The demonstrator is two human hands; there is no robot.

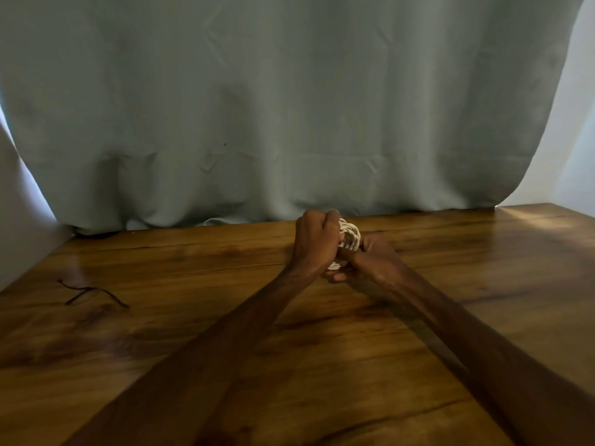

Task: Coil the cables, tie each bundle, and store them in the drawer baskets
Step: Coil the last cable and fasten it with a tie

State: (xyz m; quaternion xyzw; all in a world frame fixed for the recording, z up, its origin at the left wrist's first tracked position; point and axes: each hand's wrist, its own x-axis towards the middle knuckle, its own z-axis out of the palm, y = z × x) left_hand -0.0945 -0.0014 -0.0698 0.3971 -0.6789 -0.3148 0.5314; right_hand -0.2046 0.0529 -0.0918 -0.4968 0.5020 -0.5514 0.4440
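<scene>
Both hands are wrapped up in one small white cable bundle [349, 235], held just above the wooden table [450, 284] near its far edge, right in front of the grey-green curtain [289, 91]. Left hand [317, 241] is fisted tight around the left side of the coil, knuckles up. Right hand [375, 252] is closed against the lower right side of it, though the fingers are mostly hidden, so I can't tell if it's pinching a loose end or just bracing the loops.

Biggest risk I'd guess: the coil springs open. That cable looks smooth and a bit stiff, with rounded loops stacked side by side, and stuff like that loves to unwind the moment grip pressure eases. If either hand lets go to reach for something, the loops could fan out and it's back to winding.

Speaking of reaching, some thin dark ties [91, 292] (limp, string-like, lying crossed over each other) sit well apart on the left of the table, so grabbing one means stretching one-handed.

Tabletop is glossy and slick-looking too, so a dropped bundle might slide. No drawer or baskets in view.
</scene>
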